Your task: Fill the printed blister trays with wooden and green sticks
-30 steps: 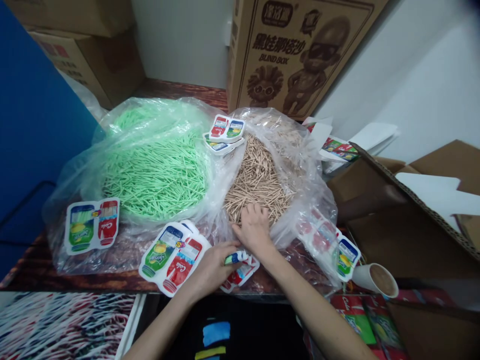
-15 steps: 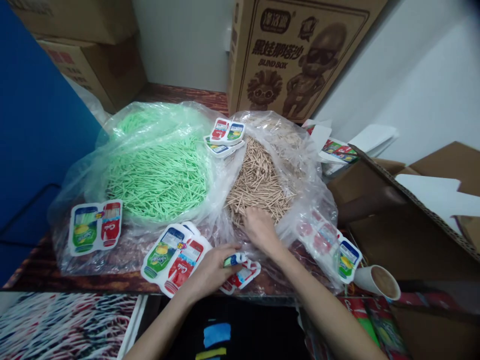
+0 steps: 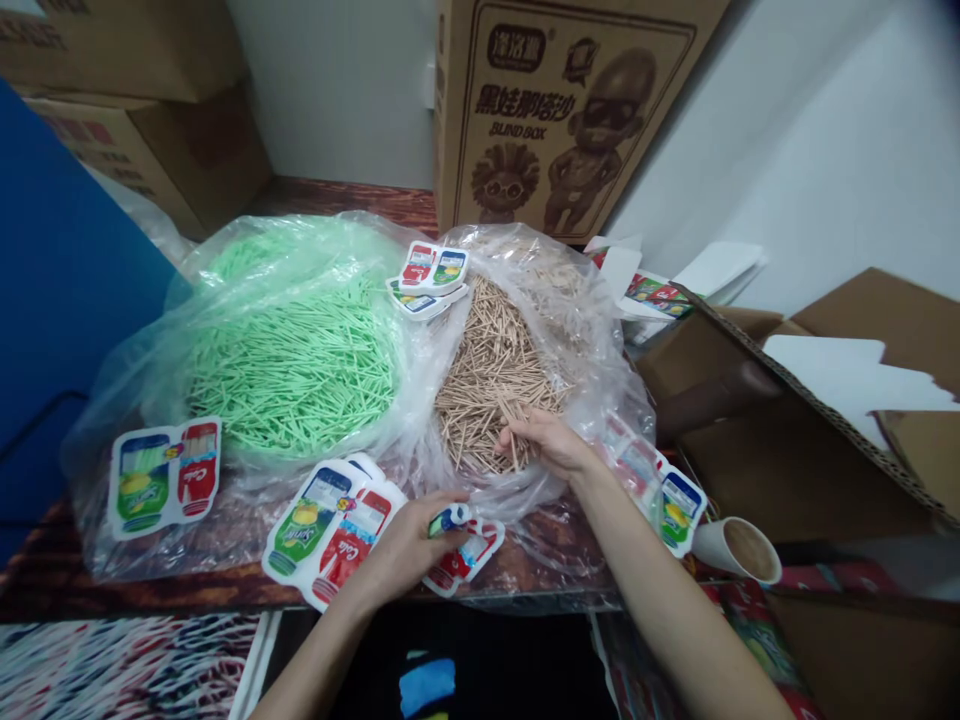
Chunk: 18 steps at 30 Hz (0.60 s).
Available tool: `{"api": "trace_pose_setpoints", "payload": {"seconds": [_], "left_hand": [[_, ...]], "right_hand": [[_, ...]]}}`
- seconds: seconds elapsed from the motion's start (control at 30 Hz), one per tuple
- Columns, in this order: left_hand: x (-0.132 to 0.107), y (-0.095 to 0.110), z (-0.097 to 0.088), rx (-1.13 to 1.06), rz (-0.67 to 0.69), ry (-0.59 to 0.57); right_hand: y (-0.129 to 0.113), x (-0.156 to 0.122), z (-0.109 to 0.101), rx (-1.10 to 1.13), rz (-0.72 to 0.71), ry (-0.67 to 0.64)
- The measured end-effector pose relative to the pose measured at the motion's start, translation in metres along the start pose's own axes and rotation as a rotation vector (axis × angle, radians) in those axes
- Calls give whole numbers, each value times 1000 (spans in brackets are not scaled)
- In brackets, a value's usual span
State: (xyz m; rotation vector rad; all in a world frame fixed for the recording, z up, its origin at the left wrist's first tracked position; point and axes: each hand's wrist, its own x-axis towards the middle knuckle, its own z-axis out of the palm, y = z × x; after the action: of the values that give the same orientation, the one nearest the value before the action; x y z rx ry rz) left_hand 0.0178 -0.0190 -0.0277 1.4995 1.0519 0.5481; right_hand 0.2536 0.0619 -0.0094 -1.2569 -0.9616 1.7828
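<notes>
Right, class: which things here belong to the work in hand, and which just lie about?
Seemingly in the work:
brown sticks, touched by the right hand
printed card, in the left hand
green sticks, probably

Seemingly just lying about:
paper cup
tall cardboard box

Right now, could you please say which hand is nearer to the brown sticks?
Right: the right hand touches the brown sticks at their near right edge; the left hand is apart, lower and leftward in view.

Crinkled, glossy clear plastic film (image 3: pixel 421 395) surrounds thin, matt tan sticks (image 3: pixel 491 365) and matt bright-green sticks (image 3: pixel 292 365). White-edged, red-and-green bottle-shaped cards (image 3: pixel 309 522) look like smooth printed paperboard. The reddish-brown tabletop (image 3: pixel 352 200) shows streaked wood grain; the tall brown box (image 3: pixel 562 115) is matt cardboard.
</notes>
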Motion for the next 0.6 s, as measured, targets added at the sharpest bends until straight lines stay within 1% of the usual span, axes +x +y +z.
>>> {"api": "trace_pose_setpoints", "payload": {"seconds": [0.07,0.23,0.33,0.5,0.6], "left_hand": [[0,0,0,-10,-11,-3],[-2,3,0,-43,-53,-12],[-3,5,-2,-87,-82,-14],[-6,6,-5,-198,-115,-14],[-8,6,-7,-246,-116,10]], "right_hand": [[3,5,0,3,24,14],[3,14,-2,-98,72,28],[-9,12,-1,-113,77,0],[-33,11,2,-164,-8,-102],[-37,14,4,-184,39,-101]]}}
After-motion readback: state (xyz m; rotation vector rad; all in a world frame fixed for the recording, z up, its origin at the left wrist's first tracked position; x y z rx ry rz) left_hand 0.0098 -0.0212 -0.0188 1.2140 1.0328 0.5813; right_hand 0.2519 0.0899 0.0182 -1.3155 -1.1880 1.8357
